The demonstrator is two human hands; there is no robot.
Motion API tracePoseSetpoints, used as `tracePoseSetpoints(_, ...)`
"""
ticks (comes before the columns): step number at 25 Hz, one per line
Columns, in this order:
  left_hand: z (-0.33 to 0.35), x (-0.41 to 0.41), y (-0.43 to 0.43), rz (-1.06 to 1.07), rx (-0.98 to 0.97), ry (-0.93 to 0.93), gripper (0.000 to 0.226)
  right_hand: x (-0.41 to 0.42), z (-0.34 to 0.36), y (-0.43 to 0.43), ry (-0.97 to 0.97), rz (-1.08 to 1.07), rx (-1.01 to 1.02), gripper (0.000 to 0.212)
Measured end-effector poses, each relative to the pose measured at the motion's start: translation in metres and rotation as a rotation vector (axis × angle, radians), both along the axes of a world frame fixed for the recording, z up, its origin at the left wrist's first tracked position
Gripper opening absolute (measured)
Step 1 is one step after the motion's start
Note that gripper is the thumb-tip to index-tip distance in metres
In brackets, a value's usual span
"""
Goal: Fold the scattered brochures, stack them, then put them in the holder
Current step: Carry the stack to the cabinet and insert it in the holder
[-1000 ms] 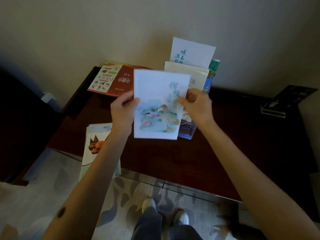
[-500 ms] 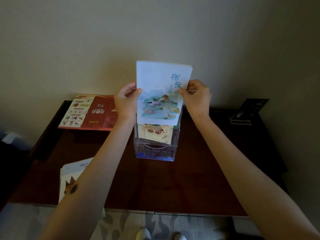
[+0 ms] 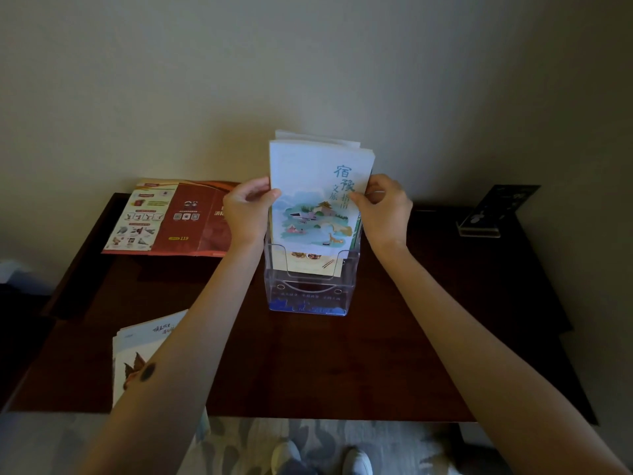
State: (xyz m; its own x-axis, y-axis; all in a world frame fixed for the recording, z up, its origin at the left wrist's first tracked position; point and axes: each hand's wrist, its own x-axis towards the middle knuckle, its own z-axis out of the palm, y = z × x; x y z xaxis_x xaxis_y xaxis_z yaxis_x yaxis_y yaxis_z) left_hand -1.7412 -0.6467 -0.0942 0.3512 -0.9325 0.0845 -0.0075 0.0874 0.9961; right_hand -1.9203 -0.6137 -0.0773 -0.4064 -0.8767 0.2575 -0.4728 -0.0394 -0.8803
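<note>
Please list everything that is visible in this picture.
Table: one, dark brown, against the wall.
Holder: one, clear, table centre.
Pale blue brochure: one, upright over the holder.
Cream brochure: one, holder's front pocket.
Red brochure: one, unfolded, table back left.
Brochure stack: one, whitish, table front left.
Card stand: one, black, table back right.
Shoes: two, pale, floor.
Left hand: grips pale blue brochure's left edge.
Right hand: pinches its right edge.

Both arms reach forward, left hand [image 3: 247, 214] and right hand [image 3: 383, 209] pinching the brochure [image 3: 308, 166] by opposite edges.
</note>
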Motion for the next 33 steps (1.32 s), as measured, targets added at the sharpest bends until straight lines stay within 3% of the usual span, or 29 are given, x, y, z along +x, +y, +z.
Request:
tracePoseSetpoints(9,-0.035,0.009,0.009,0.043,0.044,-0.303,0.02,0.006,-0.046,0.007,0.015,-0.007,0.116,0.014)
tracePoseSetpoints(19,-0.041,0.011,0.014,0.025,-0.012,-0.462,0.016,0.012,-0.046,0.007,0.057,-0.002,0.151,0.021)
tracePoseSetpoints(26,-0.056,0.044,0.034,0.027,0.052,-0.52,0.028,0.057,-0.039,0.027,0.16,-0.077,-0.061,0.06)
tracePoseSetpoints(30,-0.073,0.101,0.068,0.173,0.197,-0.528,0.029,0.103,-0.046,0.037,0.214,0.119,-0.176,0.051)
tracePoseSetpoints(33,-0.089,0.15,0.102,0.306,0.386,-0.569,0.033,0.14,-0.07,0.048,0.255,0.391,-0.042,0.038)
